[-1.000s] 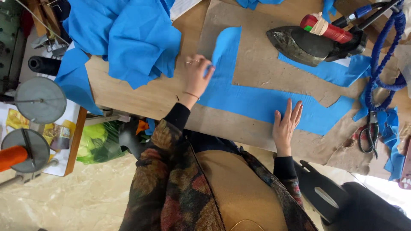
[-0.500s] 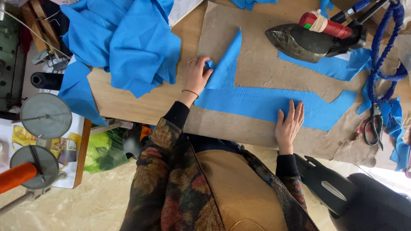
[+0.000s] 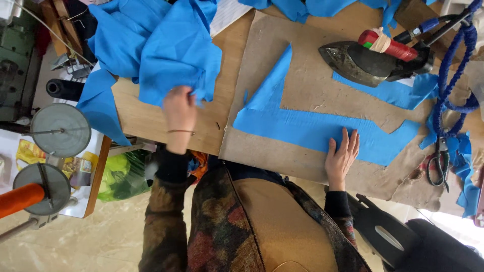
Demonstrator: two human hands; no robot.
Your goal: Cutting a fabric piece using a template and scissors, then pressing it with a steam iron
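A long blue fabric strip lies flat on a brown paper sheet, with one end folded up into a pointed flap. My right hand rests flat on the strip near the table's front edge, fingers spread. My left hand is off to the left, its fingers curled on the lower edge of a crumpled pile of blue fabric on the wooden table.
A dark iron with a red handle stands at the back right on the paper, over another blue piece. Scissors and a blue cord lie at the right edge. Thread spool stands sit left of the table.
My left hand has left the folded end of the strip and moved left to the blue fabric pile. My right hand has stayed pressed on the strip.
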